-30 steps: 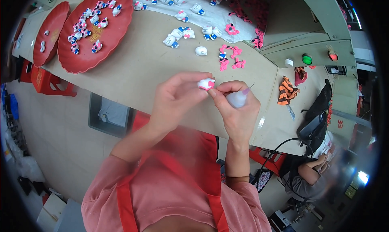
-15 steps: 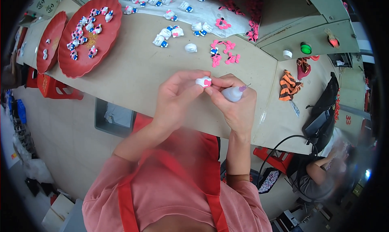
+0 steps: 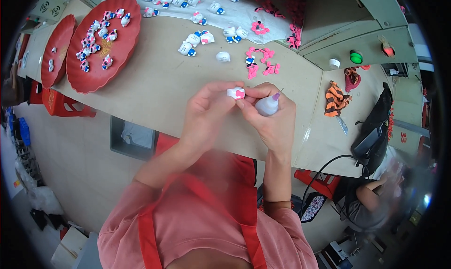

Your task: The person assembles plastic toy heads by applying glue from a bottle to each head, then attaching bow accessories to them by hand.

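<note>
Between the thumb and fingers of my left hand point(image 3: 201, 113) is a small white toy head point(image 3: 232, 92) with a pink piece on its front. My right hand point(image 3: 280, 130) pinches at the pink side of that head with thumb and forefinger. A pale squeeze bottle point(image 3: 267, 107) with a purple needle tip is tucked in the same hand, its tip pointing up and right. Beyond my hands lie a loose white toy head point(image 3: 223, 57), several pink bow-like pieces point(image 3: 271, 69) and white-and-blue toy figures point(image 3: 186, 48).
Two red scalloped plates, a large one point(image 3: 123, 57) and a smaller one point(image 3: 60, 48), hold toy parts at the left. More figures lie on a white sheet point(image 3: 263, 33) at the back. An orange-and-black striped cloth point(image 3: 334, 99) and a black bag point(image 3: 376, 128) lie right. Another person point(image 3: 369, 203) sits lower right.
The bottle in my right hand has tipped a little more upright, its needle tip shifting up and left. Both hands keep hold of the toy head in nearly the same place.
</note>
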